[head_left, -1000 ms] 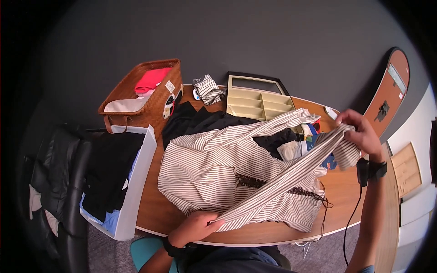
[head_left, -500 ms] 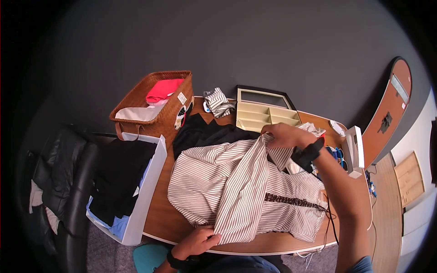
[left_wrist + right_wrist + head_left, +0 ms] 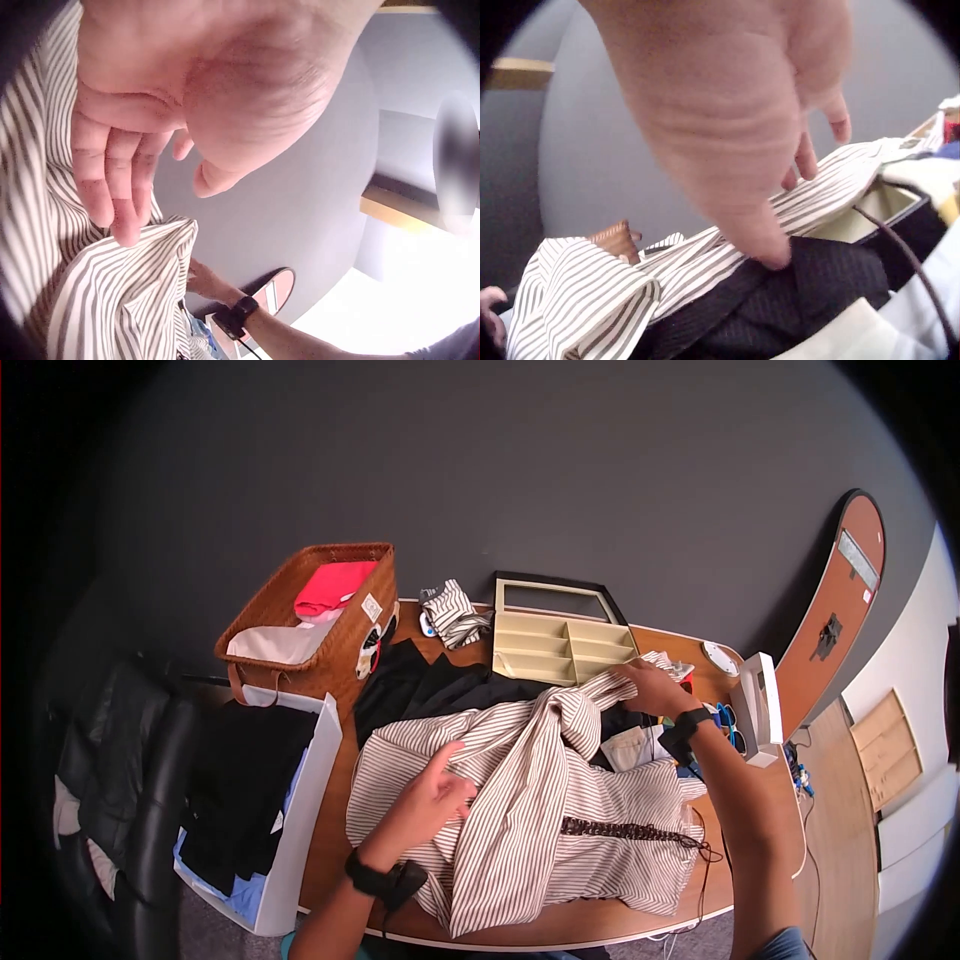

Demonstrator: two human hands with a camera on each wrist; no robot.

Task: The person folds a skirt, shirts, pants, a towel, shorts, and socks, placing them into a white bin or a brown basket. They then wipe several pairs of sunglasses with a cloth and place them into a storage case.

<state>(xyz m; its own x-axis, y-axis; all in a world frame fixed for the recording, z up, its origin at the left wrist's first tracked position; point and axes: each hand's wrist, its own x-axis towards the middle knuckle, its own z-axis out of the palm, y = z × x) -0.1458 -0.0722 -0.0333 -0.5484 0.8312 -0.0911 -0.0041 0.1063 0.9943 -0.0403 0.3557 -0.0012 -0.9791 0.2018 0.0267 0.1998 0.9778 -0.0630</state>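
Head view: striped garment [image 3: 520,840] at 6 o'clock on table [image 3: 332,815], spread out, partly bunched, no neat fold made; black cloth [image 3: 430,690] at 8 also lies loose, brown basket [image 3: 335,665] at 9 and white box [image 3: 305,810] at 8 hold cloth. Left wrist view: left hand [image 3: 430,800] open, fingers loose at 8 o'clock by garment. Right wrist view: right hand [image 3: 660,690] touches garment, thumb at 5, can't tell if pinched.
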